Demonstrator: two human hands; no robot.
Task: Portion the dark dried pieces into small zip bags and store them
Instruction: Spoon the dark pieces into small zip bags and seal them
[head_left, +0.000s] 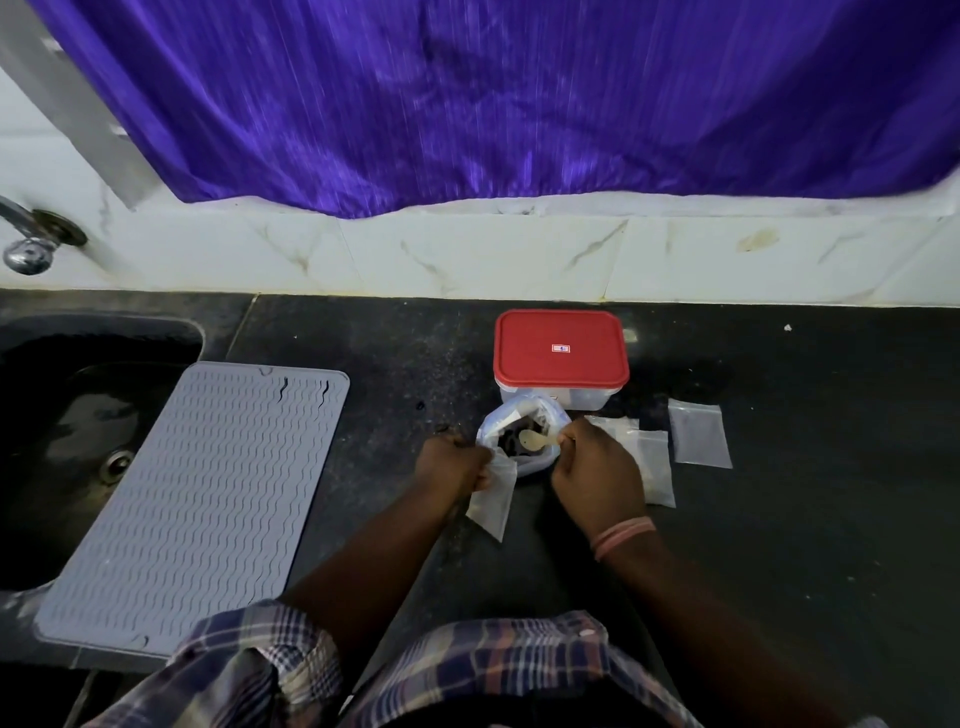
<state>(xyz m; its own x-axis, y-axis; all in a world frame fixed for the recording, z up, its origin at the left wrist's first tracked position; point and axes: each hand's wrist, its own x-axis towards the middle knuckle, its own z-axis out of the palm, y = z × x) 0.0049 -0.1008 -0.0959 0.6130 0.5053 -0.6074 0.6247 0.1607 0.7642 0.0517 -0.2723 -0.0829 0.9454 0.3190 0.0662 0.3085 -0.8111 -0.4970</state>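
An open clear plastic bag (540, 410) of dark dried pieces (511, 441) stands on the black counter, just in front of a red-lidded box (560, 349). My right hand (597, 473) holds a small pale spoon (535, 440) whose bowl sits inside the bag over the pieces. My left hand (454, 462) grips a small empty zip bag (493, 501) that hangs down at the bag's left side. More small zip bags (657, 462) lie flat to the right, one (698, 434) apart from the others.
A grey ribbed mat (197, 499) lies at the left, partly over the dark sink (62, 395). A tap (31, 234) is on the left wall. A white tiled backsplash (519, 254) and purple curtain (519, 93) close the back. Bare black counter (831, 519) extends right.
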